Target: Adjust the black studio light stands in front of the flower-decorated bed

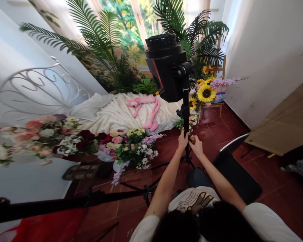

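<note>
A black studio light (pixel 165 69) sits on top of an upright black stand (pixel 186 116) in front of me. My left hand (pixel 183 140) is wrapped round the stand's pole, below a clamp. At the pole's right side my right hand (pixel 196 145) has its fingers pinched together at a small dark part, perhaps a knob, mostly hidden by the fingers. Both hands are at about the same height, close together. The stand's legs spread on the floor below them.
A black chair (pixel 235 174) stands at the right. Another black stand (pixel 73 203) crosses the lower left. Flower bunches (pixel 131 148) line the near side of a bed with a white fur cover (pixel 111 112) and a pink plush toy (pixel 152 112). Sunflowers (pixel 206 92) stand behind.
</note>
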Demonstrator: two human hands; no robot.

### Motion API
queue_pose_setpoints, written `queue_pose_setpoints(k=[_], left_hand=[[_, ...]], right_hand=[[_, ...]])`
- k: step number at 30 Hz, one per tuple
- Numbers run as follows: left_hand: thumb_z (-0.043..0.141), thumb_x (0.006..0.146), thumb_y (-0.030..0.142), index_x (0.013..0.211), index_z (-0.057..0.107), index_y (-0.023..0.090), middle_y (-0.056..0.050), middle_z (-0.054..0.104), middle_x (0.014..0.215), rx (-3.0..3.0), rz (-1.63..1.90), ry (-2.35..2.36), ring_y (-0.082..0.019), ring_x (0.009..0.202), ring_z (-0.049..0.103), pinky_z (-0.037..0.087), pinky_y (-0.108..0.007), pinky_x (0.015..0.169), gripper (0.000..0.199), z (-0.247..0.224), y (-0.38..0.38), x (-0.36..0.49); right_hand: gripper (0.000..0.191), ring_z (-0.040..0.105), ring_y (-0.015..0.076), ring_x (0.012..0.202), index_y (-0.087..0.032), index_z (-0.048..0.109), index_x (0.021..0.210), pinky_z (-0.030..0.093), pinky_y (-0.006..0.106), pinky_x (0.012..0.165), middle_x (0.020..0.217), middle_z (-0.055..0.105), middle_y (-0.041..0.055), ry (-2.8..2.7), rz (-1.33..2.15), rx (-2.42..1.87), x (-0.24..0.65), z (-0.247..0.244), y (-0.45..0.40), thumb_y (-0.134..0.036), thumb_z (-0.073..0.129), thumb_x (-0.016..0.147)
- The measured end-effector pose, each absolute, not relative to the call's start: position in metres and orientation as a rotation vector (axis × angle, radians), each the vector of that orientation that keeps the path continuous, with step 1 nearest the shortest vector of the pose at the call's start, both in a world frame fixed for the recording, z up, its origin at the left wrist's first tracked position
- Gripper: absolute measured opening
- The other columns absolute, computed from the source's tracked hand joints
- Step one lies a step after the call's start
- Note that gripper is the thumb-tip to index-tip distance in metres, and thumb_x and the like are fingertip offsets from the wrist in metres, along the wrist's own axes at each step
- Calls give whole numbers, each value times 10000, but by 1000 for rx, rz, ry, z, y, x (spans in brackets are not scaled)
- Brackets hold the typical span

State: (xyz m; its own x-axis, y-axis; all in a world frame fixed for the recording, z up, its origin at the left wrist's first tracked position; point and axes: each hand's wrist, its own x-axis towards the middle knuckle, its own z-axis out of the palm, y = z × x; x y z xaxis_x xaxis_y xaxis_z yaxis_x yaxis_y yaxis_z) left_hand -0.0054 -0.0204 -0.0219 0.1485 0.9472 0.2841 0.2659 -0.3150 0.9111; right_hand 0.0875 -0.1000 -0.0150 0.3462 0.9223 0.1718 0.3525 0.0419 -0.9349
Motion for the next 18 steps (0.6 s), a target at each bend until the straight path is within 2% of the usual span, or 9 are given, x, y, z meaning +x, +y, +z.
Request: queue_pose_setpoints(k=[4, 6, 8, 11, 14, 18], left_hand=[[463, 923, 411, 1095, 572, 188, -86, 681, 982, 1696, 1156, 1161, -197, 888, 657, 491, -308, 817, 303, -24, -20, -6], [468, 924, 395, 1146, 562, 188, -100, 681, 1034, 1690, 1153, 1164, -210, 946, 655, 490, -328, 855, 318, -24, -19, -6], [480, 920, 396, 1168, 559, 181, -113, 681, 1053, 1679, 1157, 1174, -224, 967, 652, 488, -351, 876, 338, -22, -19, -6], [489, 911, 431, 1102, 590, 172, -109, 687, 993, 1660, 1148, 1165, -225, 900, 660, 495, -351, 845, 337, -19, -19, -5], [491, 905, 462, 1076, 593, 173, -101, 685, 982, 1622, 1144, 1123, -212, 889, 659, 496, -336, 839, 351, -18, -21, -6], [557, 867, 477, 1233, 509, 185, -104, 659, 1122, 1563, 1130, 1054, -207, 1016, 638, 486, -353, 919, 471, -29, -25, -10]], right_hand=[[378, 629, 215, 1100, -194, 511, 1077, 483, 402, 991, 1177, 644, 137, -1112, 683, -1291, 91, 30, -87, -384, 641, 777], [535, 533, 221, 1248, -194, 463, 1207, 415, 405, 1068, 1326, 553, 161, -1209, 610, -1143, 90, 71, -71, -405, 683, 767], [688, 465, 227, 1316, -204, 380, 1323, 379, 410, 1102, 1418, 466, 154, -1334, 510, -1044, 87, 113, -50, -417, 709, 759], [681, 534, 257, 1235, -197, 345, 1354, 426, 436, 1053, 1316, 549, 142, -1439, 411, -1098, 84, 157, -23, -407, 669, 792], [613, 608, 288, 1099, -172, 374, 1322, 480, 453, 965, 1159, 628, 133, -1499, 352, -1219, 84, 172, -13, -353, 639, 799], [570, 643, 277, 954, -148, 388, 1290, 516, 427, 869, 1036, 653, 123, -1527, 315, -1296, 86, 162, -18, -289, 608, 784]])
